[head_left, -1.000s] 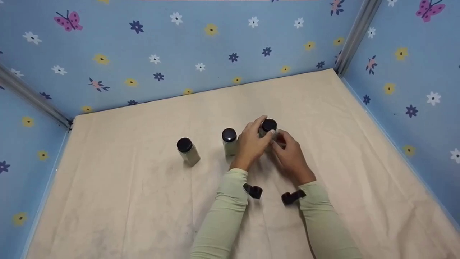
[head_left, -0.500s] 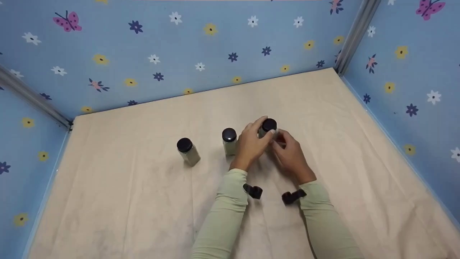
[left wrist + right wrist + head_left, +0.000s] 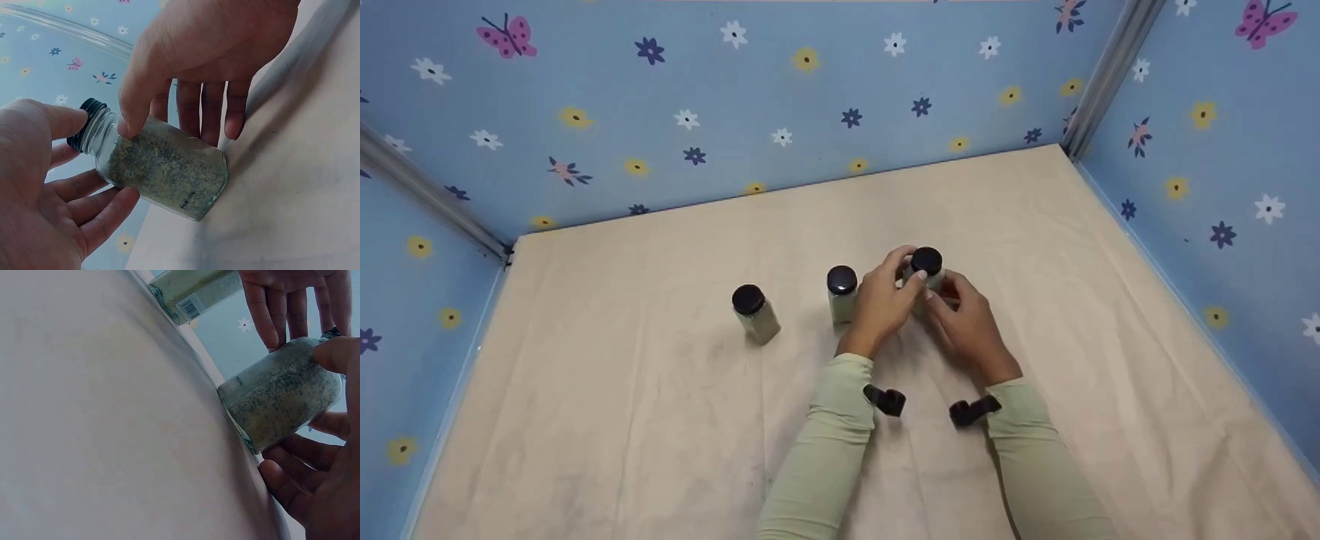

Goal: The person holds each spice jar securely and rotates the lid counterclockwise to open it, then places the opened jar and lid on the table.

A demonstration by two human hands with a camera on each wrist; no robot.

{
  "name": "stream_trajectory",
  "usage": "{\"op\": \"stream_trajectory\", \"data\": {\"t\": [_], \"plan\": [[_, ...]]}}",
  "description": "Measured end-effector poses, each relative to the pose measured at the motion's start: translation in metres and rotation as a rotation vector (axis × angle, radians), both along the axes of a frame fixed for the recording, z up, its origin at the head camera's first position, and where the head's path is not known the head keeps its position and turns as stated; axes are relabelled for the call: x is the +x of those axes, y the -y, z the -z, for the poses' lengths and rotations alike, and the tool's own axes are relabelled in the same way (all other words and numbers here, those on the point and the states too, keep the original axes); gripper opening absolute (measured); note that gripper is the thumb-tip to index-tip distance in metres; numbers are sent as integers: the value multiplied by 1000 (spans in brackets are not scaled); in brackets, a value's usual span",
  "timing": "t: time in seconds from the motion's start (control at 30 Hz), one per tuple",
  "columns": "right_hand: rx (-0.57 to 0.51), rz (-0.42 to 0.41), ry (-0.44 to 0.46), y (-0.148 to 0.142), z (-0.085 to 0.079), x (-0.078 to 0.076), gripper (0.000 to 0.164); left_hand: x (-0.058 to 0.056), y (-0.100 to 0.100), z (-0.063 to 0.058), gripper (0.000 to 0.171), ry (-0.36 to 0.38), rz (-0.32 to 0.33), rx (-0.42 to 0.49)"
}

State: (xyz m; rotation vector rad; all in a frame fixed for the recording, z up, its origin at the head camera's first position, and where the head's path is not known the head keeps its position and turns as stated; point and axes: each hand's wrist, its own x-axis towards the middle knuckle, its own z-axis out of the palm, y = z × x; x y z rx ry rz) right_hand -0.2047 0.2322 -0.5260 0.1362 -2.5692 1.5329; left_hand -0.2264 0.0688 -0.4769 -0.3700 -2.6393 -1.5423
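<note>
A glass spice jar [image 3: 928, 281] with a black screw cap [image 3: 87, 125] stands upright on the cloth, filled with flaky green dried herbs. My left hand [image 3: 885, 300] holds it at the top: the thumb lies on the cap's edge, and the other fingers curve around the far side and shoulder. From the right, my right hand [image 3: 971, 322] grips the glass body, thumb near the shoulder and fingers behind. Left of my left hand, a second capped jar [image 3: 841, 296] stands close to the wrist, partly covered. Farther left is a third jar [image 3: 756, 315], also capped.
Beige cloth [image 3: 675, 420] with shallow creases covers the table. Blue flowered panels [image 3: 780, 90] enclose the back and both sides, joined by metal corner posts [image 3: 1110, 75]. In the right wrist view, a neighbouring jar bears a barcode label [image 3: 191, 307].
The left thumb and index finger have shifted slightly at the cap. Both hands keep their hold on the same jar; the head view has tilted a little.
</note>
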Motion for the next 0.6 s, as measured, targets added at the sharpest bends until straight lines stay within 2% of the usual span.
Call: {"op": "stream_trajectory", "data": {"t": [0.33, 0.6], "plan": [[8, -5, -15, -1, 2, -1, 50, -1, 0, 4, 36, -32, 31, 75], [14, -8, 11, 0, 2, 0, 54, -2, 0, 3, 36, -31, 20, 45]]}}
